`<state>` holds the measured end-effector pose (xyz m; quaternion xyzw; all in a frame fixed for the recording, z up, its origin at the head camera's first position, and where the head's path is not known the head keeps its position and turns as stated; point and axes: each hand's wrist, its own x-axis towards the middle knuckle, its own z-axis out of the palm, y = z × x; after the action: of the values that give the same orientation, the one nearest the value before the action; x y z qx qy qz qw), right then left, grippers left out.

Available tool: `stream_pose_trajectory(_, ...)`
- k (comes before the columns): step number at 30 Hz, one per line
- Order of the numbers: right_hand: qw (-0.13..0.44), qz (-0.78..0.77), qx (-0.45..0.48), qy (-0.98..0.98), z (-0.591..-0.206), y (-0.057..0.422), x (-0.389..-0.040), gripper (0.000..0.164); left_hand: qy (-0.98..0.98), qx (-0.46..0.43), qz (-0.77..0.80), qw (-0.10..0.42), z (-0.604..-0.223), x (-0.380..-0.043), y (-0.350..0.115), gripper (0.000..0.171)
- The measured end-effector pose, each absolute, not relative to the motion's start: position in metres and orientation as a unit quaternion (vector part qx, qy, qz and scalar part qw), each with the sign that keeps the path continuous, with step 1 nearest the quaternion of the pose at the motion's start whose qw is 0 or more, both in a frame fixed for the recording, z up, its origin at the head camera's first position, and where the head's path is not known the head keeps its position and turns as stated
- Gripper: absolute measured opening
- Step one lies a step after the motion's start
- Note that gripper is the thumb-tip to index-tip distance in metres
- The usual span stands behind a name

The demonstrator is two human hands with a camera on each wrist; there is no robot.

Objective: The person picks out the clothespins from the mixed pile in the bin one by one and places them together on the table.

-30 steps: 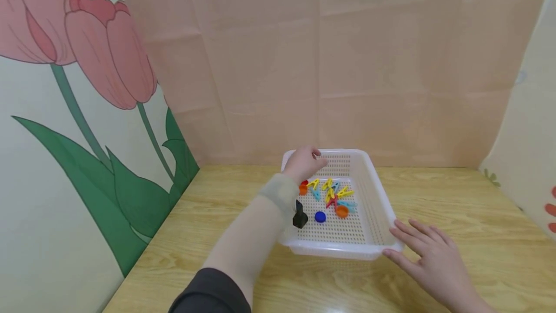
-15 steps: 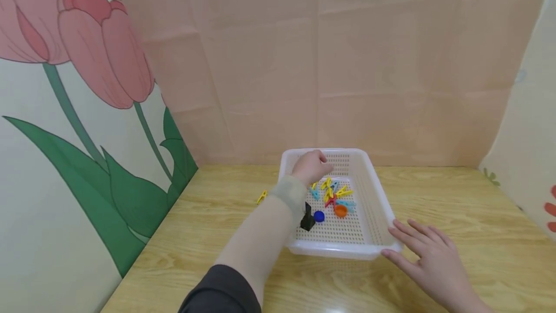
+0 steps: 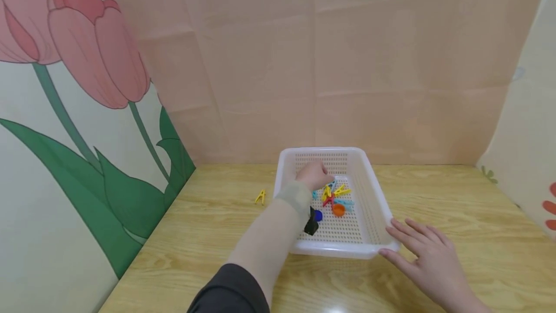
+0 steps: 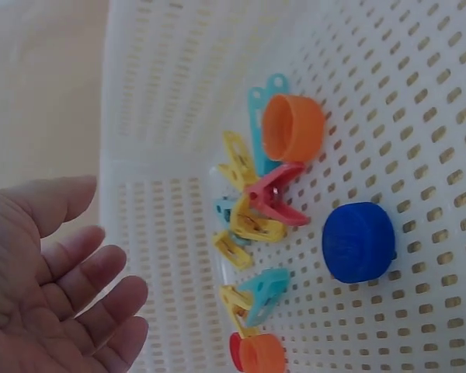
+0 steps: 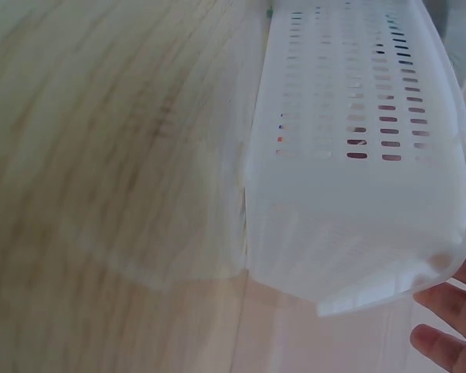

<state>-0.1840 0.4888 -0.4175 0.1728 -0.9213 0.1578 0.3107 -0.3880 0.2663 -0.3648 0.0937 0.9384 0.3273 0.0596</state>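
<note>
My left hand [image 3: 312, 176] reaches into a white plastic basket [image 3: 334, 249], over its far-left part. In the left wrist view, the fingers [image 4: 101, 276] are loosely bent and hold nothing. Yellow [image 4: 256, 227], red [image 4: 283, 203] and light blue [image 4: 268, 295] clothespins lie on the basket floor. A blue bottle cap [image 4: 359, 242] and an orange cap [image 4: 307, 128] sit near them, with another orange cap [image 4: 262, 355] by a red piece. My right hand [image 3: 427, 260], fingers extended, rests at the basket's near right corner; the right wrist view shows its fingertips [image 5: 446, 299] at the rim.
One yellow clothespin [image 3: 260, 197] lies on the wooden table [image 3: 208, 235] left of the basket. A pinkish sheet [image 3: 260, 62] hangs behind the table. To the left stands a wall with painted tulips [image 3: 87, 52]. A black device [image 3: 311, 223] is at the left wrist.
My left hand has moved right and down, deeper into the basket. The yellow clothespin on the table has come into view from behind the arm. My right hand stays at the corner.
</note>
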Motion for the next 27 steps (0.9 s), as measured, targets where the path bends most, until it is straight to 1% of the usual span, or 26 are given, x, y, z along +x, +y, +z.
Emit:
stream_pose_trajectory(6,0.313,0.157,0.178,-0.92,-0.417,0.489,-0.187,0.056,0.953,0.107,0.275,0.073,-0.373,-0.39,0.269,0.022)
stream_pose_trajectory(11,0.313,0.156,0.182,-0.919,-0.417,0.49,-0.19,0.055,0.956,0.066,0.272,0.092,-0.384,-0.393,0.274,0.024)
stream_pose_trajectory(17,0.311,0.164,0.183,-0.918,-0.417,0.492,-0.192,0.055,0.956,0.017,0.263,0.126,-0.393,-0.396,0.279,0.033)
stream_pose_trajectory(23,0.321,0.162,0.188,-0.914,-0.42,0.495,-0.195,0.055,0.96,0.019,0.229,0.16,-0.401,-0.396,0.284,0.02)
stream_pose_trajectory(27,0.325,0.159,0.188,-0.913,-0.42,0.497,-0.197,0.055,0.955,0.006,0.245,0.168,-0.407,-0.398,0.286,0.02)
